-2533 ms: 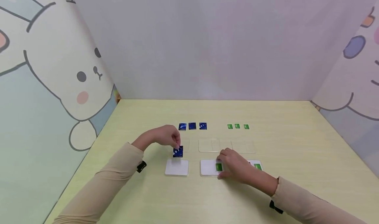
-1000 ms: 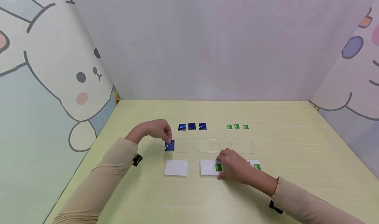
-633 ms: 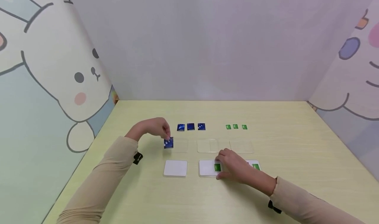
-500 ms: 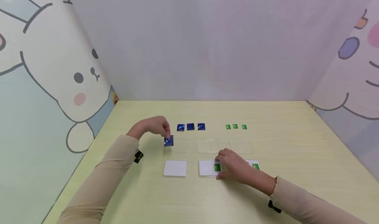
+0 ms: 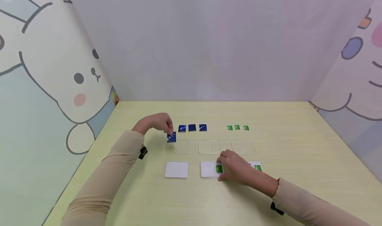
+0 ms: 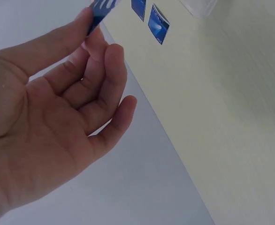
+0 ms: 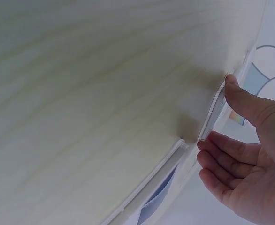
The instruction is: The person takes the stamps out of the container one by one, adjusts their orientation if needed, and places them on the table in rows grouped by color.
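Observation:
My left hand (image 5: pixel 159 122) pinches a small dark blue card (image 5: pixel 171 137) with white moon-like shapes between thumb and index finger. It holds the card above the back left corner of a clear lid (image 5: pixel 182 147). In the left wrist view the card (image 6: pixel 100 10) is cut off by the top edge, and the other fingers are loosely bent. My right hand (image 5: pixel 237 169) grips the right end of a clear box with a white top (image 5: pixel 207 169), thumb on the near edge, fingers on the far edge. A green card (image 5: pixel 219 169) lies on that box, beside the fingers.
Behind the lids lie three blue cards (image 5: pixel 192 127) and three smaller green cards (image 5: pixel 237 127). Two more clear lids (image 5: pixel 209 152) (image 5: pixel 243 152) sit mid-table. A white-topped box (image 5: pixel 176 170) stands at left; another, with a green card (image 5: pixel 258 168), is partly behind my right hand.
My left hand has carried the blue card from above the left white-topped box leftward, then back towards the row of blue cards. My right hand stays in place on its box.

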Available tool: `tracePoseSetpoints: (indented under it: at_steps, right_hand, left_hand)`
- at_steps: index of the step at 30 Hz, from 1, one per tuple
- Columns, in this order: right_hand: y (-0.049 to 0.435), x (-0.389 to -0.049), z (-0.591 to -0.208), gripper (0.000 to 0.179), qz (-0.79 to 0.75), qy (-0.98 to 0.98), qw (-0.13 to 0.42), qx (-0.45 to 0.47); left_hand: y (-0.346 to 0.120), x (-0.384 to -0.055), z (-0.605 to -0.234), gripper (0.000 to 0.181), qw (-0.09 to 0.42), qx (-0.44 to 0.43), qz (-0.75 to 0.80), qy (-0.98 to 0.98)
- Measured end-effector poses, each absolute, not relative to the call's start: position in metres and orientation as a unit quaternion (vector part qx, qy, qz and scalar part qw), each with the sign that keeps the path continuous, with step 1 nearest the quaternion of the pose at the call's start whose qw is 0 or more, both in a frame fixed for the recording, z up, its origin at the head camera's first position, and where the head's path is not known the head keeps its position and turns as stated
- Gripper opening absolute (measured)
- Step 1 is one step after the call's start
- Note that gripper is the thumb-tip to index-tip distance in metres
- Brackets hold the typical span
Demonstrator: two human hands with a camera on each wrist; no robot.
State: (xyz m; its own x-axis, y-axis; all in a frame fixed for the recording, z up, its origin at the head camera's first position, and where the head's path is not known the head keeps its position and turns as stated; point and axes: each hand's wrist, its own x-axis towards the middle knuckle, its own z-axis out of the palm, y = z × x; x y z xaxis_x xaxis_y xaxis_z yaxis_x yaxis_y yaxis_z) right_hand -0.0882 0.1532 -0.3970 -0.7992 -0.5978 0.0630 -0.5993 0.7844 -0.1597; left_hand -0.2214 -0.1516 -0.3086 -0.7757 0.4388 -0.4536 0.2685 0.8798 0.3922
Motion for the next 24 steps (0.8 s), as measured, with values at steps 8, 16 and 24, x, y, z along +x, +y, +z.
tracePoseSetpoints:
  at_steps: [8, 16, 24]
  right_hand:
    - [0.153, -0.087, -0.398, 0.055, 0.087, -0.946, 0.008, 0.313]
    - [0.154, -0.087, -0.399, 0.055, 0.086, -0.947, 0.010, 0.310]
    - [0.156, -0.086, -0.398, 0.056, 0.086, -0.948, 0.009, 0.307]
  left_hand:
    - [-0.152, -0.227, -0.307, 0.011, 0.281, 0.186, 0.146, 0.930]
    - [-0.152, -0.234, -0.310, 0.010, 0.276, 0.186, 0.150, 0.931]
    - [-0.152, -0.237, -0.314, 0.011, 0.269, 0.175, 0.140, 0.937]
